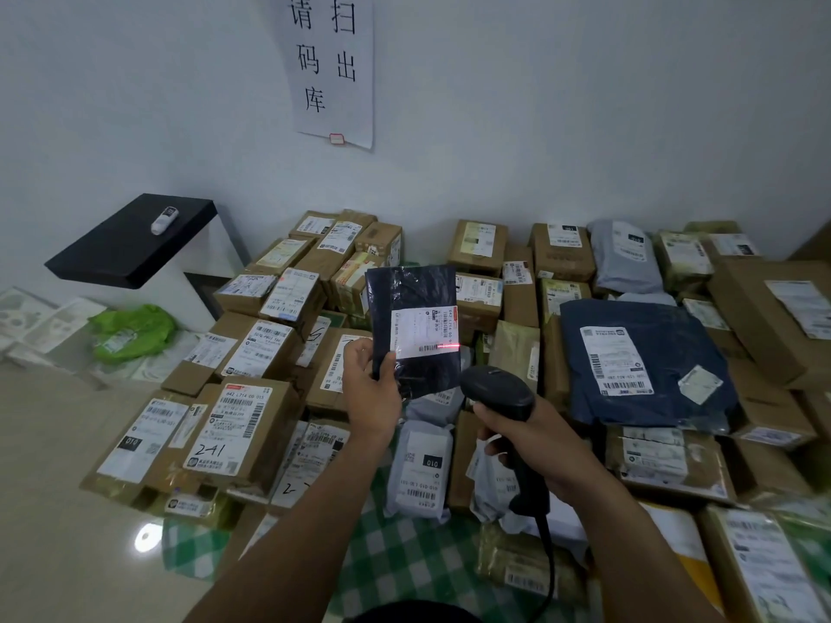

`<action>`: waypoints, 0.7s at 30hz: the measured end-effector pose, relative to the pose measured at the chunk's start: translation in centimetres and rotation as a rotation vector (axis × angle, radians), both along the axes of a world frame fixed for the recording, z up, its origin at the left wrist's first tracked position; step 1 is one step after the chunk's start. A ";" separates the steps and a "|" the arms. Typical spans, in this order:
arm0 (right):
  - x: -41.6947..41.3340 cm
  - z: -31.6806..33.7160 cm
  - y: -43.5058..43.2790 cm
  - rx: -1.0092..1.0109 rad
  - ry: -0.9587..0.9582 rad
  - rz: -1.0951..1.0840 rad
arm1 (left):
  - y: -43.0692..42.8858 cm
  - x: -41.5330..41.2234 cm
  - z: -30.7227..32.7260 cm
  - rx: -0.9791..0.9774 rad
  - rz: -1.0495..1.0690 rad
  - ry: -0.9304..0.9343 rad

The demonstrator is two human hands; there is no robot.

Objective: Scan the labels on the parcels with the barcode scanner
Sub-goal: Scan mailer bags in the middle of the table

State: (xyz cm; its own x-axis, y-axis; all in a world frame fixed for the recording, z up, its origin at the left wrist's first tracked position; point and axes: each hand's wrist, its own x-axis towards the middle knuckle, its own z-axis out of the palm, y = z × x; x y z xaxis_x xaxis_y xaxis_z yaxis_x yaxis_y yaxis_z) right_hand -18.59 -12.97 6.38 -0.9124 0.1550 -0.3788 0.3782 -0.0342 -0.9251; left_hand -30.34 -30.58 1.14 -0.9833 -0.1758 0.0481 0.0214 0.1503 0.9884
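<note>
My left hand (368,388) holds up a dark plastic-wrapped parcel (411,290) by its lower left edge, label side facing me. Its white label (425,330) carries a barcode along the bottom, and a red scan line (447,347) falls across that barcode's right end. My right hand (539,447) grips the handle of a black barcode scanner (499,393), whose head points up at the label from just below and right of the parcel. The scanner's cable runs down toward me.
Several cardboard boxes and poly bags with labels cover the table, including a large dark blue bag (643,366) at right and a box marked 241 (238,429) at left. A black shelf (135,240) with a small white device stands back left. A green checked cloth (404,555) lies below.
</note>
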 end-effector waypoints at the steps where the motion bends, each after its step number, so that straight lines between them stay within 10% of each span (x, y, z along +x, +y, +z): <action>1: 0.0 0.0 0.0 0.004 -0.002 0.004 | 0.0 0.0 -0.1 0.003 -0.001 0.001; 21: -10.8 3.5 -0.6 0.247 0.122 0.138 | -5.5 -10.0 3.4 -0.024 0.073 0.016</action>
State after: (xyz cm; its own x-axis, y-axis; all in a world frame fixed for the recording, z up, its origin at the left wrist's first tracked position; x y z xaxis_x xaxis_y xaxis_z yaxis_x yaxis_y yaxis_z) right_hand -29.40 -13.61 9.84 -0.9677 0.1001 -0.2314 0.2492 0.2414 -0.9379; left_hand -40.35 -36.13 4.52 -0.9670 -0.2455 0.0688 0.0256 0.1753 0.9842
